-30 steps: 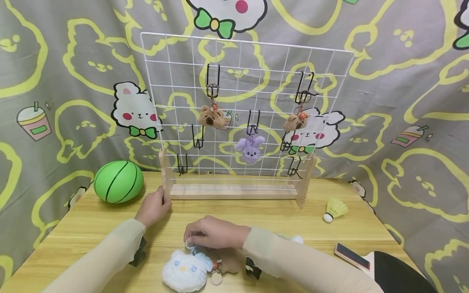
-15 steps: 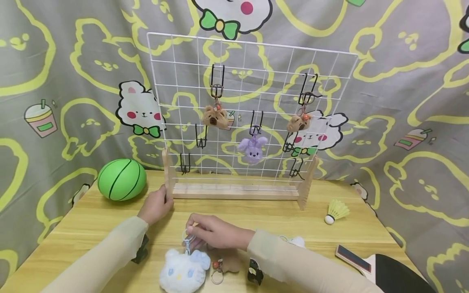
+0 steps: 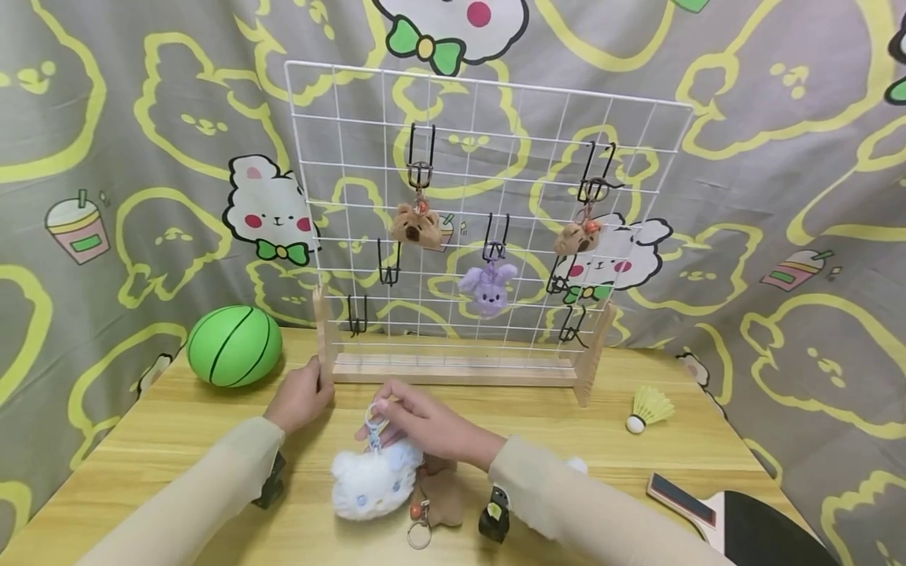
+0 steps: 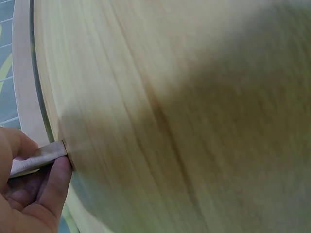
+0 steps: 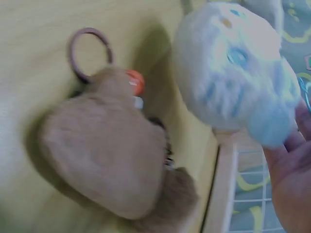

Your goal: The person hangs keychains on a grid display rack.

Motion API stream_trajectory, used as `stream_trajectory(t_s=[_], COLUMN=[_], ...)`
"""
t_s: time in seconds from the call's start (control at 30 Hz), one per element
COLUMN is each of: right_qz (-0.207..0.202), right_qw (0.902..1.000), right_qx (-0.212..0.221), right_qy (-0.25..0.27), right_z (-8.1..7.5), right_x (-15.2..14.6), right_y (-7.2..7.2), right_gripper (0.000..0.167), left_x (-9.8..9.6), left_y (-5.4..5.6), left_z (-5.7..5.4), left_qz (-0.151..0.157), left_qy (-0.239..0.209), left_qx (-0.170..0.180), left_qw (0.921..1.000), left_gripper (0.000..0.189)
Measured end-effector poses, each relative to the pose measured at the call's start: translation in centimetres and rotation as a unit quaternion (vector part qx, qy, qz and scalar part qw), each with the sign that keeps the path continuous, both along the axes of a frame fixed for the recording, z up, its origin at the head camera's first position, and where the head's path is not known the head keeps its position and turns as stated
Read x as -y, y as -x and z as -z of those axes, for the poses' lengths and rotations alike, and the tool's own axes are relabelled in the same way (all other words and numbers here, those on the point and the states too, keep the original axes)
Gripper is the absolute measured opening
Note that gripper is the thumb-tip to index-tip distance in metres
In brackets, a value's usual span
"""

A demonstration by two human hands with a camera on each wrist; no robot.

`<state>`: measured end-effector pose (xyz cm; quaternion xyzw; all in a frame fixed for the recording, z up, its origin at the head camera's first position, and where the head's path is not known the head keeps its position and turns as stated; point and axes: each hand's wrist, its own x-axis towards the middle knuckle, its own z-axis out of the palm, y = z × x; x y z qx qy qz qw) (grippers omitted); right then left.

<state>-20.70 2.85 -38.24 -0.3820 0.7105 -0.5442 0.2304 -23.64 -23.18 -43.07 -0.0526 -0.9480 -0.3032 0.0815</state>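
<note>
My right hand [image 3: 440,426] pinches the ring of a white cat-head plush keychain [image 3: 371,486] with a pale blue bow, and the plush hangs just over the table. Below that hand a brown plush keychain [image 3: 444,497] with an orange bead and metal ring lies on the wood; the right wrist view shows its fuzzy brown body [image 5: 104,145] close up. At the left end of the wire grid rack, my left hand [image 3: 300,398] grips the wooden foot [image 4: 43,158] between thumb and fingers.
Two brown bear keychains [image 3: 416,226] and a purple bunny keychain [image 3: 488,289] hang on black hooks of the white grid; several hooks bear nothing. A green ball [image 3: 235,346] stands left. At right are a yellow shuttlecock [image 3: 650,409] and a paddle [image 3: 750,523]. Patterned cloth hangs behind.
My right hand has risen and moved toward the rack, lifting the white cat plush and uncovering more of the brown one. My left hand keeps its hold on the rack's foot.
</note>
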Motion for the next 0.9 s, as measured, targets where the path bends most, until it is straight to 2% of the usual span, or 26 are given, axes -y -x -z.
stream_trajectory(t_s=[0.17, 0.27, 0.4, 0.63, 0.9], right_qz=[0.076, 0.125, 0.168, 0.19, 0.202], right_qw=[0.9934, 0.9829, 0.9667, 0.9487, 0.9372], right_qx=[-0.071, -0.115, -0.174, -0.221, -0.255], right_qy=[0.049, 0.073, 0.084, 0.122, 0.128], right_z=[-1.5, -3.0, -5.0, -7.6, -8.3], right_x=[-0.3, -0.3, -0.2, 0.8, 2.1], right_y=[1.0, 1.7, 2.8, 4.6, 5.5], right_gripper=[0.024, 0.022, 0.02, 0.019, 0.014], left_x=[-0.1, 0.0, -0.1, 0.0, 0.0], left_y=[0.1, 0.1, 0.1, 0.0, 0.1], left_z=[0.1, 0.0, -0.1, -0.1, -0.2], left_qz=[0.0, 0.002, 0.003, -0.001, -0.001], left_qy=[-0.003, -0.007, -0.011, -0.008, -0.01], left_qx=[0.011, 0.013, 0.012, 0.01, 0.01], left_qw=[0.9999, 0.9999, 0.9999, 0.9999, 0.9999], left_gripper=[0.024, 0.024, 0.027, 0.026, 0.021])
